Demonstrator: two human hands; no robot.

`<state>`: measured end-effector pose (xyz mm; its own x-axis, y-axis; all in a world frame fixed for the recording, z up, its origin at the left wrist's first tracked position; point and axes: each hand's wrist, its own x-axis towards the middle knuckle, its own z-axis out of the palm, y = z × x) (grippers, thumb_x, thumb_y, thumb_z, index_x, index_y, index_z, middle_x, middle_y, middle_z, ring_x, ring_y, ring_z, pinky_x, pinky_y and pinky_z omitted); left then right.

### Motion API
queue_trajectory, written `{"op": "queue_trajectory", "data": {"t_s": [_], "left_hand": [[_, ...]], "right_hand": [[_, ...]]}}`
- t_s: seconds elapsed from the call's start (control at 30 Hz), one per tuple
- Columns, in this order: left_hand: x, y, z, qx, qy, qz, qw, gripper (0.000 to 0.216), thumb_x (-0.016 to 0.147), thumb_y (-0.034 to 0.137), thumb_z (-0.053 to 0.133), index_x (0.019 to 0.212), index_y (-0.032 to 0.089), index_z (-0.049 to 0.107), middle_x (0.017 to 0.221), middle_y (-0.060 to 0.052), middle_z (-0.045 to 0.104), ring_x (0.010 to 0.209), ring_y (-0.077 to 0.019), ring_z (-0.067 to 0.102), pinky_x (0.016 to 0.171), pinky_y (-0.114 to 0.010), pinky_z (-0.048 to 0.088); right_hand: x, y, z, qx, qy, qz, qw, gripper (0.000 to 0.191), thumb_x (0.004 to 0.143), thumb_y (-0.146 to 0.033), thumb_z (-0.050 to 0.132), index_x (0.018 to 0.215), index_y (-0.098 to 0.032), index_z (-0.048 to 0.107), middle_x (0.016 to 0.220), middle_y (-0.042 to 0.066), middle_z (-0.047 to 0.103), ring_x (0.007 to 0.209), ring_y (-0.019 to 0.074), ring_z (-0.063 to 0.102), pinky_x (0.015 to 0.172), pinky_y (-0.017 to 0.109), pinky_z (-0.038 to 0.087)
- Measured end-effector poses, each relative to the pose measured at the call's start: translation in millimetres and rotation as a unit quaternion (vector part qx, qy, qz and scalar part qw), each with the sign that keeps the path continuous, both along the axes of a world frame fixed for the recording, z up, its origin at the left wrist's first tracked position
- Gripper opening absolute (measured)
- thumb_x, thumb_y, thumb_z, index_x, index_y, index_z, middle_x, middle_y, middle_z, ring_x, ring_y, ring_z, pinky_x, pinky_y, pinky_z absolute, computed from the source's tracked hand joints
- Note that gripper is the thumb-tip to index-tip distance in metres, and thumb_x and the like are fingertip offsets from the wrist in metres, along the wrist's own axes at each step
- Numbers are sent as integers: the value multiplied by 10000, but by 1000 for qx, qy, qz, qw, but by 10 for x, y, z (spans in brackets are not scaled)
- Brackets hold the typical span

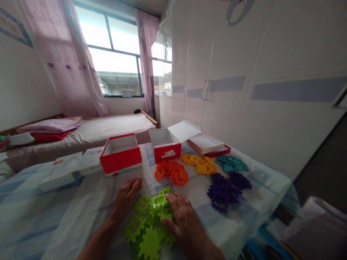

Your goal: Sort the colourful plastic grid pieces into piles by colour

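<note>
A heap of lime-green interlocking plastic pieces (145, 231) lies on the cloth-covered table (257, 202) right in front of me. My left hand (126, 198) rests flat at the heap's left edge, fingers stretched toward the far side. My right hand (183, 220) lies over the heap's right side, its fingers curled onto an assembled green piece (159, 200). Beyond are piles sorted by colour: orange pieces (171, 171), yellow pieces (200, 163), teal pieces (232, 163) and purple pieces (226, 187).
A red open box (120, 159) and a smaller red box (167, 151) with a raised white lid stand behind the piles, with a flat tray (206, 143) at the right. White booklets (67, 168) lie left. A bed (81, 133) and wardrobe (244, 90) lie beyond.
</note>
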<state>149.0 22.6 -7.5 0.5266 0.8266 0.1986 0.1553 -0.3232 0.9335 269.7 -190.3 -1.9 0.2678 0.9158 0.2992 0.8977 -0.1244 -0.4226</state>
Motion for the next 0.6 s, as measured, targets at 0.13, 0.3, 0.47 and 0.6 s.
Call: {"op": "queue_trajectory", "data": {"t_s": [0.13,0.3,0.47,0.6], "left_hand": [[-4,30,-28,6,3,-4,1000,425,762,535,520,906,167,674,947,-80,719,883,-249,679,838,-375,518],[4,53,-61,16,6,-2,1000,464,762,548,505,924,147,672,941,-89,717,872,-247,674,840,-375,512],[9,66,-73,23,19,-7,1000,481,767,546,485,940,139,674,969,-99,712,886,-244,672,829,-352,508],[2,82,-93,20,24,-15,999,494,783,539,464,978,131,662,1008,-112,704,917,-244,669,840,-350,504]], "right_hand": [[4,4,-24,12,-7,-5,1000,624,890,-525,419,1366,-122,423,1351,131,500,1280,264,417,1087,459,327],[28,40,-69,22,-16,5,1000,628,893,-529,409,1354,-103,435,1335,143,513,1263,268,440,1073,464,348],[0,-21,-41,59,-4,-5,998,583,899,-510,407,1329,-121,465,1319,133,532,1241,256,473,1037,430,402],[265,-171,402,94,10,-47,994,496,918,-443,392,1328,-173,461,1297,107,556,1189,229,527,977,383,453]]}}
